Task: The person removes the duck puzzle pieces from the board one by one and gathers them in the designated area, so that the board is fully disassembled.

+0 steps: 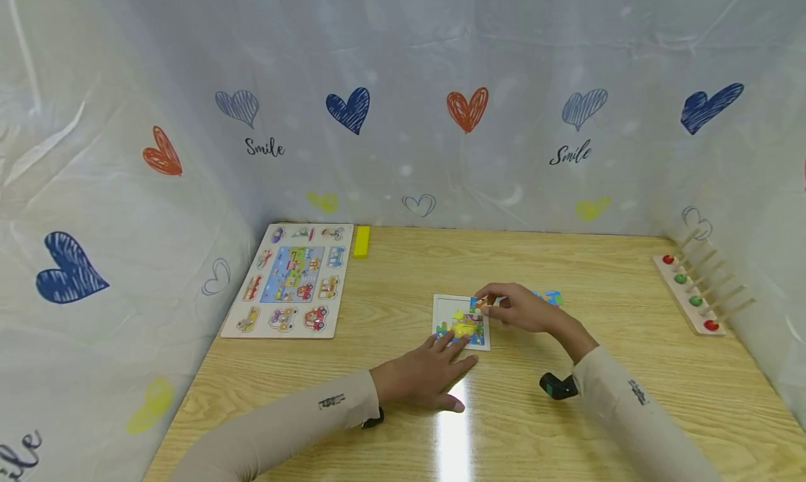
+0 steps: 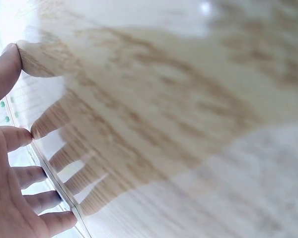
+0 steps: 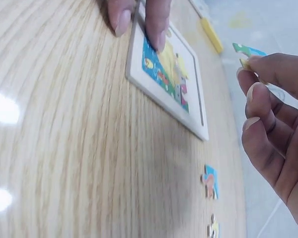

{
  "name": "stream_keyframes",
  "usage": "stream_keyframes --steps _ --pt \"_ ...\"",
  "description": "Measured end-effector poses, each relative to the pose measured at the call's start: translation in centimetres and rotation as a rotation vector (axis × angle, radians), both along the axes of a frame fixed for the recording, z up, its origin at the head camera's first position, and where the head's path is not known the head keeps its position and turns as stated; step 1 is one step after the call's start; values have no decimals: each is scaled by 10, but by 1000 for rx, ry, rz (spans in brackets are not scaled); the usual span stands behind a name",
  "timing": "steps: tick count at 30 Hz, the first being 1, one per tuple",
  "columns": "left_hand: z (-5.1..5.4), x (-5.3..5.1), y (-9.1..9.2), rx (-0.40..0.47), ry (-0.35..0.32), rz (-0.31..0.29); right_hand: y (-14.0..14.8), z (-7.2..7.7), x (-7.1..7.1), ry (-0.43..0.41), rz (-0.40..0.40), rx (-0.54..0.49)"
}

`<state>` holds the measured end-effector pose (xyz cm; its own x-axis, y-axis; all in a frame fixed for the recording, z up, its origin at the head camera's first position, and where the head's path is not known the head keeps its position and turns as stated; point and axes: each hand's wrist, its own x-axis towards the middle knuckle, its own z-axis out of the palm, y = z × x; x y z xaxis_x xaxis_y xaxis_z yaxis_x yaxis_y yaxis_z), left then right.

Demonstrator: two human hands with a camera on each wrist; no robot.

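A small jigsaw puzzle in a white frame [image 1: 443, 307] lies on the wooden table, its lower part filled with joined pieces. My left hand [image 1: 428, 373] rests with spread, straight fingers on the near edge of the frame; in the left wrist view its fingertips touch that edge. Between thumb and forefinger my right hand [image 1: 519, 308] pinches a puzzle piece [image 3: 246, 51], held above the frame's upper right side. Loose puzzle pieces [image 3: 210, 182] lie on the table beside the frame, partly hidden by the right hand in the head view.
At the left lies a large vehicle puzzle board [image 1: 340, 258], with a yellow block [image 1: 362, 242] next to its top corner. On the right stands a wooden peg board [image 1: 686, 296] with red and green beads. A printed curtain [image 1: 403, 160] borders the table.
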<state>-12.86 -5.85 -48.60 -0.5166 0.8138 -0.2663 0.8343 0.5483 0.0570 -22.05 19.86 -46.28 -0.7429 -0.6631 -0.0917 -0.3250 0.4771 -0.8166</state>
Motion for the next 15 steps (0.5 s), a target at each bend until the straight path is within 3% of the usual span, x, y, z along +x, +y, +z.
stream_keyframes --steps 7,15 --pt "-1 -1 0 1 0 4 24 -4 8 -43 -66 -23" --pt "-4 0 0 -4 29 -7 49 -15 12 17 -94 15"
